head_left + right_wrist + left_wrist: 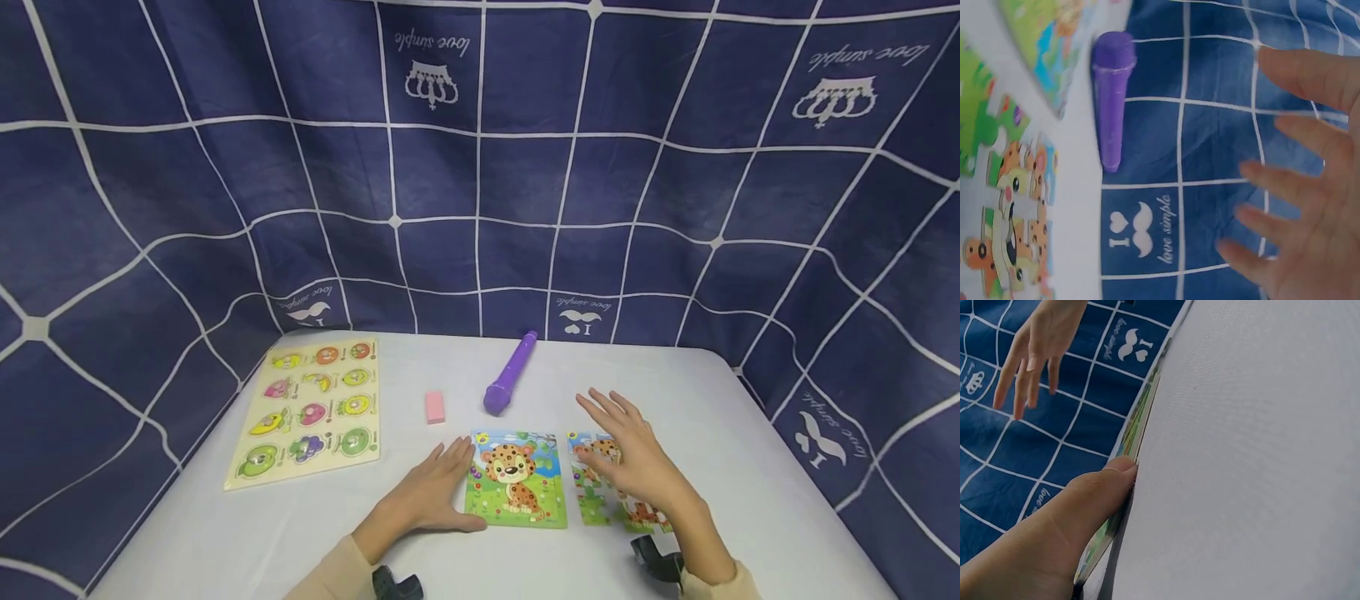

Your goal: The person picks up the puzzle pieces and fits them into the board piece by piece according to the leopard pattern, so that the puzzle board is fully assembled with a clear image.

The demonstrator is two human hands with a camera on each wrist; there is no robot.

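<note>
A square picture board showing a cartoon leopard on grass lies at the front middle of the table. My left hand is spread along its left side, fingertips by the upper left corner and thumb by the lower left. In the left wrist view the thumb rests at the board's edge. Right of the board lie jigsaw pieces with a leopard picture, partly joined and partly covered by my right hand. That right hand hovers over them, fingers apart and holding nothing. The right wrist view shows the joined pieces with gaps between them.
A purple toy microphone lies behind the board. Left of it is a small pink block. A wooden fruit puzzle board lies at the table's left. A blue checked cloth hangs around the white table.
</note>
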